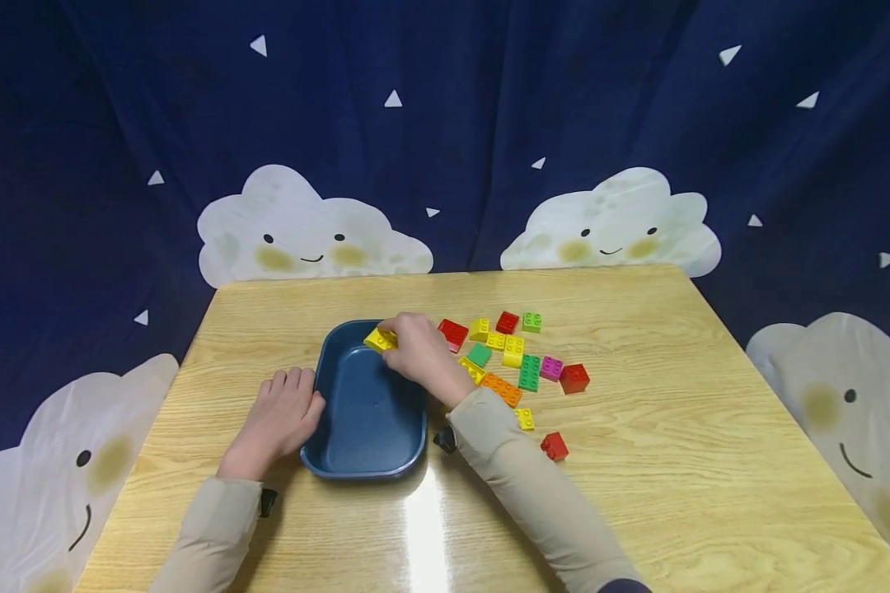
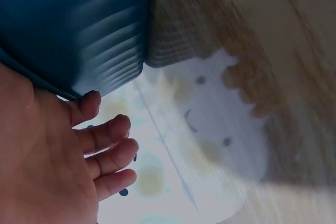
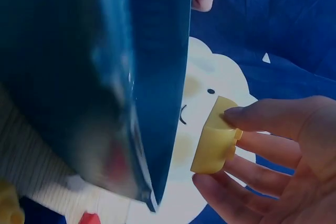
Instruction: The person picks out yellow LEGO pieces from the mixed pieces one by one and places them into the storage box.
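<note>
One held brick (image 1: 378, 340); perhaps fourteen loose bricks (image 1: 530, 373).

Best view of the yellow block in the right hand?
Right wrist: the yellow block is large and mostly uncovered, held by the right hand. Head has it small, partly covered by the hand; left wrist doesn't show it.

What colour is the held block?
The block is yellow, clearest in the right wrist view.

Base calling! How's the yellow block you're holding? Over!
Right grip: holding yellow block over blue bin. Left grip: at the bin's left side. Nothing seen in the way.
</note>
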`<state>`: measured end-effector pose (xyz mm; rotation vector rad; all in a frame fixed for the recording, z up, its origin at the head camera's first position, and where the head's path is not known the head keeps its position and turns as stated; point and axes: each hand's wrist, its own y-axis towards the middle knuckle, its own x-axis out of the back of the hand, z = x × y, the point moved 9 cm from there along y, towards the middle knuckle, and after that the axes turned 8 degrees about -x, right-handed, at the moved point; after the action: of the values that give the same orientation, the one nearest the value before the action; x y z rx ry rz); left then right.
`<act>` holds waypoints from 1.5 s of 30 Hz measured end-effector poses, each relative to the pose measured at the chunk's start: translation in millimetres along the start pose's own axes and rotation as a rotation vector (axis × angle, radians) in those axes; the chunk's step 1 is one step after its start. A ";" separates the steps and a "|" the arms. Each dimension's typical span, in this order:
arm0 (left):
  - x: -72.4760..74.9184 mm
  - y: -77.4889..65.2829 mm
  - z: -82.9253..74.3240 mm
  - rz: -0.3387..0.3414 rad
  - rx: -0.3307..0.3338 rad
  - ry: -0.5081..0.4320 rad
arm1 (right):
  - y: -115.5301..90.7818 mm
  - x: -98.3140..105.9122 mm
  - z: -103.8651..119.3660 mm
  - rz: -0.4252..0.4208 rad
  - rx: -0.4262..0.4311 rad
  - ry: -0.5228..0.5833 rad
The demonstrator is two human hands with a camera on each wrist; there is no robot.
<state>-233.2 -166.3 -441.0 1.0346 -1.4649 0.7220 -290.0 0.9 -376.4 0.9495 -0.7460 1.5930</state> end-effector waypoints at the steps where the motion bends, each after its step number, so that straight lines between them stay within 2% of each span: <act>1: -0.2 0.1 0.4 0.002 0.002 -0.002 | 1.8 -1.9 2.7 0.000 0.006 -0.001; 8: -2.8 1.7 3.0 0.016 0.008 -0.005 | 11.0 -11.3 20.2 0.004 0.044 -0.012; 12: -3.7 2.6 4.6 0.015 0.008 -0.002 | 17.0 -17.3 24.9 0.025 0.036 -0.017; 17: -3.0 2.6 5.8 0.017 0.012 -0.003 | 26.5 -24.9 26.4 0.051 0.022 -0.001; 26: -3.8 0.4 7.1 0.014 0.035 0.003 | 42.8 -41.8 26.7 0.109 0.028 -0.044; 39: 4.4 -1.4 5.8 -0.014 0.051 0.016 | 60.5 -61.5 38.5 0.188 0.124 -0.090; 45: 2.6 -1.9 6.4 -0.011 0.053 0.008 | 64.1 -77.8 32.6 0.241 0.087 -0.118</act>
<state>-234.2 -173.3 -439.7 1.0780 -1.4383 0.7596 -338.7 -77.9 -428.1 1.0547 -0.9064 1.8025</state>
